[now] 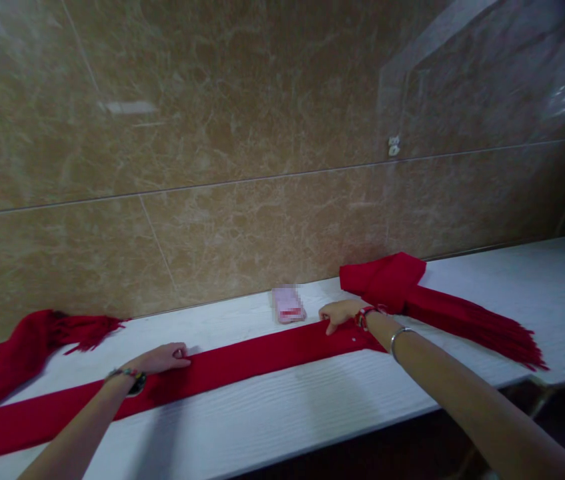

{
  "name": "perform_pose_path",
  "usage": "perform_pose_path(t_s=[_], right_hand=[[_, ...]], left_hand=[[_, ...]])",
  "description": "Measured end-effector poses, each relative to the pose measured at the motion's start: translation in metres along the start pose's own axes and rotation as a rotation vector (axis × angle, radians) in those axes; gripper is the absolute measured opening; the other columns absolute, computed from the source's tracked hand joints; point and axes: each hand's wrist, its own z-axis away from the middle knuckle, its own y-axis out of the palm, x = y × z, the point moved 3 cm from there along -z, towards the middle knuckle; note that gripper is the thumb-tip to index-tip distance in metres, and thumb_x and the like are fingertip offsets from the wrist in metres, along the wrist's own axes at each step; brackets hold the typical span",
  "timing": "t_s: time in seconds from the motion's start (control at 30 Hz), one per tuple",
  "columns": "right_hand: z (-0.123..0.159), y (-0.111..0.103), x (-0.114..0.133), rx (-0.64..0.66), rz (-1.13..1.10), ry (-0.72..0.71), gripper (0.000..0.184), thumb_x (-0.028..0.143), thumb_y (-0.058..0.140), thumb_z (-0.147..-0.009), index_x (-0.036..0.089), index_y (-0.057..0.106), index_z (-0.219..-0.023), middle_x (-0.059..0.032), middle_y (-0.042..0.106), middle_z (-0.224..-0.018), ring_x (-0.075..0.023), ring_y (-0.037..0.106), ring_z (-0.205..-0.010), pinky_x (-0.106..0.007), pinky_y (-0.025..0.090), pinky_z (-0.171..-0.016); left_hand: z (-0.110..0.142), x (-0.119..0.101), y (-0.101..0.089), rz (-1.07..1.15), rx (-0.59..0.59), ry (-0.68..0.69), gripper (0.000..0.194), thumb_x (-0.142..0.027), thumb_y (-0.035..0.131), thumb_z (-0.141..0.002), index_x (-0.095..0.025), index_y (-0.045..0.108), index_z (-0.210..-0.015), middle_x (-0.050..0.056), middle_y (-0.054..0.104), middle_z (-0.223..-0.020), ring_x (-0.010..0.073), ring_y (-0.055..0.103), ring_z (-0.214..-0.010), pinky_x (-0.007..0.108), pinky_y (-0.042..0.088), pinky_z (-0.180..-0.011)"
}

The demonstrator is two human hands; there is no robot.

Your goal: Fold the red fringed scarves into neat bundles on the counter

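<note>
A long red scarf (257, 353) lies flat in a narrow strip along the white table, running out of view at the left. My left hand (159, 359) is closed at the strip's far edge, its curled fingers pinching the cloth. Farther right, my right hand (339, 313) also grips the far edge, close to the strip's right end, with the thumb on top of the fabric. My right wrist and forearm cover part of that end. A small pale speck shows on the cloth beside it.
A second red scarf (385, 283) with fringe lies folded against the wall at the right. Another fringed red scarf (32, 350) is bunched at the left. A pinkish, blurred packet (288, 303) sits near the wall. The white table (272, 420) ends in a front edge; marble-look tiles (242, 227) rise behind.
</note>
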Motion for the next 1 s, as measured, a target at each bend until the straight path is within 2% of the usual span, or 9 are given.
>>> perform_pose_path(t_s=[0.13,0.3,0.43,0.63,0.77,1.0], right_hand=[[0.000,-0.003,-0.001,0.050,0.029,0.010,0.045,0.043,0.068,-0.054,0.020,0.064,-0.093,-0.0050,0.064,-0.092,-0.0232,0.058,-0.082,-0.030,0.042,-0.064],[0.009,-0.011,-0.007,0.038,0.039,-0.059,0.047,0.041,0.065,-0.058,0.019,0.062,-0.099,-0.0056,0.064,-0.096,-0.0228,0.057,-0.085,-0.029,0.042,-0.065],[0.018,-0.016,-0.013,0.067,0.023,-0.048,0.037,0.035,0.060,-0.064,0.016,0.065,-0.095,-0.0058,0.065,-0.092,-0.0216,0.057,-0.084,-0.027,0.042,-0.067],[0.036,-0.034,-0.010,0.004,-0.002,-0.081,0.036,0.032,0.059,-0.066,0.011,0.064,-0.096,-0.0085,0.065,-0.092,-0.0219,0.056,-0.083,-0.027,0.041,-0.068],[0.058,-0.055,-0.011,-0.062,-0.033,-0.179,0.034,0.036,0.054,-0.071,0.011,0.064,-0.092,-0.0087,0.064,-0.089,-0.0205,0.056,-0.080,-0.027,0.041,-0.068],[0.094,-0.097,-0.033,-0.116,-0.036,-0.153,0.040,0.043,0.049,-0.072,0.010,0.063,-0.090,-0.0078,0.063,-0.087,-0.0195,0.055,-0.077,-0.027,0.040,-0.067]], left_hand=[[0.000,0.000,-0.004,0.018,0.020,0.023,0.039,-0.054,0.045,-0.065,-0.017,0.054,-0.070,0.000,0.057,-0.071,0.0170,0.050,-0.068,0.025,0.036,-0.060],[0.007,0.009,-0.008,0.033,0.083,0.056,0.037,-0.052,0.046,-0.066,-0.017,0.056,-0.075,-0.001,0.059,-0.072,0.0165,0.051,-0.068,0.023,0.037,-0.060],[0.008,0.016,-0.007,0.020,0.046,0.053,0.042,-0.056,0.042,-0.068,-0.018,0.058,-0.076,0.000,0.060,-0.074,0.0176,0.052,-0.071,0.024,0.037,-0.064],[0.006,0.017,-0.004,0.059,-0.002,0.073,0.043,-0.056,0.040,-0.071,-0.019,0.060,-0.079,0.000,0.063,-0.082,0.0186,0.054,-0.080,0.026,0.039,-0.073],[0.001,0.010,-0.006,0.082,-0.044,0.074,0.045,-0.056,0.038,-0.072,-0.019,0.060,-0.082,0.001,0.065,-0.086,0.0196,0.055,-0.082,0.027,0.040,-0.076],[-0.031,-0.025,-0.010,0.169,-0.184,0.096,0.048,-0.059,0.041,-0.067,-0.021,0.064,-0.085,0.003,0.066,-0.094,0.0229,0.057,-0.092,0.029,0.041,-0.086]])
